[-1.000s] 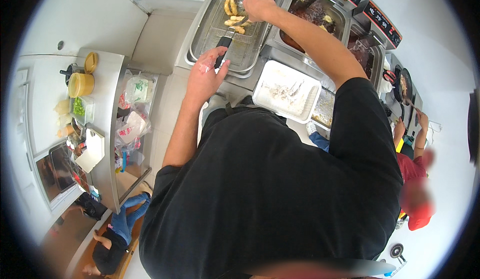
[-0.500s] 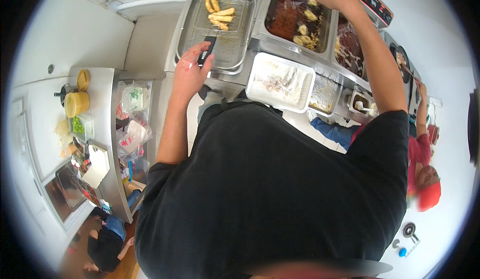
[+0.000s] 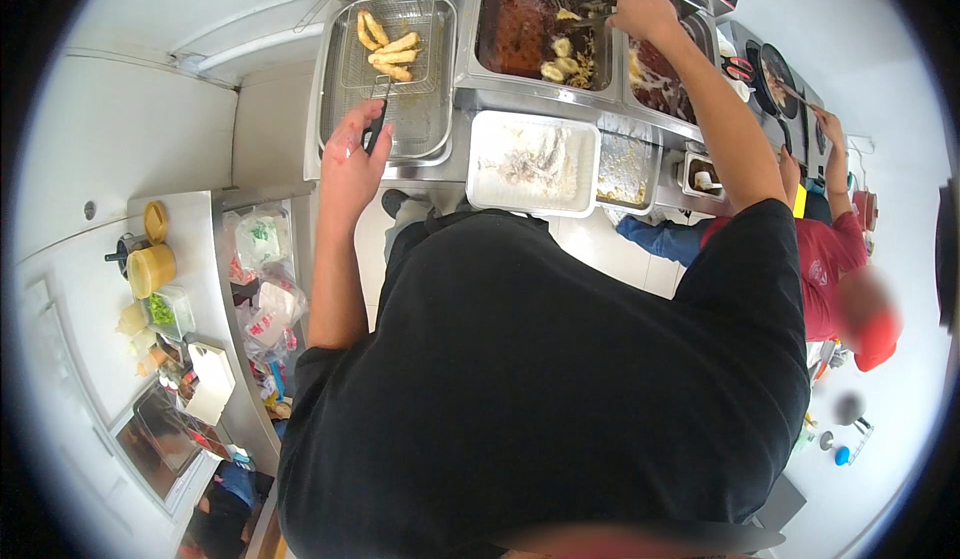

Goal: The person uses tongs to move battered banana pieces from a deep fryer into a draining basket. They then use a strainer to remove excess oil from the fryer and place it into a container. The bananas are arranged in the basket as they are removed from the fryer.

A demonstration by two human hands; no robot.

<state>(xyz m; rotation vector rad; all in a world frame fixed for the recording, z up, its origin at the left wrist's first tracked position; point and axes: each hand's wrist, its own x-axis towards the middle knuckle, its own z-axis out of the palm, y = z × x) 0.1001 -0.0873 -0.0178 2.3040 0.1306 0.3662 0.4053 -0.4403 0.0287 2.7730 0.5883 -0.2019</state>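
Note:
My left hand [image 3: 352, 147] is closed round the black handle [image 3: 377, 131] of a wire fry basket [image 3: 424, 77]. The basket lies on a wire rack in a metal tray [image 3: 328, 109], and several golden fried strips [image 3: 395, 57] rest in it. Out over the deep fryer [image 3: 545, 87], my right hand [image 3: 645, 13] grips metal tongs [image 3: 596, 17]. Their tips are at a pale battered piece in the dark oil; whether they pinch it I cannot tell. More battered pieces [image 3: 560, 65] and loose crumbs float along the right side of that oil well.
Close before me stands a white tub [image 3: 535, 164] dusted with flour, beside a metal crumb pan [image 3: 628, 169]. A second oil well [image 3: 660, 77] adjoins the first. On the right a co-worker in a red cap [image 3: 878, 341] stirs a frying pan [image 3: 775, 79]. Left is a steel shelf [image 3: 225, 259].
The whole view has shifted, so the counter sits further left. The tongs have come down to the battered pieces in the oil. My left hand keeps the basket handle.

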